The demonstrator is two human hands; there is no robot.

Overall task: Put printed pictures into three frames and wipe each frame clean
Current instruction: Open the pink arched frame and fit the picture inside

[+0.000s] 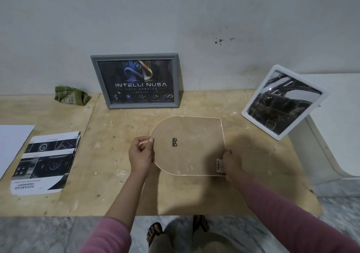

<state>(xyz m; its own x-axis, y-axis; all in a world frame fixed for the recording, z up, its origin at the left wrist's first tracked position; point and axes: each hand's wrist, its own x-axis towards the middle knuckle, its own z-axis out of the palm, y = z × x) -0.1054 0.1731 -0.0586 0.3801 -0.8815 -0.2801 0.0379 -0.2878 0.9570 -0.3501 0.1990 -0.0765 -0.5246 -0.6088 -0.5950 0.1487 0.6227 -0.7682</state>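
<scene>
From the head camera, an arch-shaped frame lay back-up at the centre of the plywood table, its brown backing board showing a small black hanger near the middle and a white label at its 4 o'clock corner. The left hand pinched the frame's curved edge at 9 o'clock between thumb and fingertips. The right hand rested on the straight side near 4 o'clock, fingers curled over the edge and gripping it, though the picture was blurred there.

At 12 o'clock from the arched frame, a grey frame already holding a dark picture stood leaning against the wall. At 2 o'clock a white frame, also filled with a dark picture, leaned tilted against a white ledge. A crumpled green cloth lay at 10 o'clock, just left of the grey frame. At 9 o'clock, well apart, sat a stack of printed pictures, with a blank white sheet beside it at the table's edge.
</scene>
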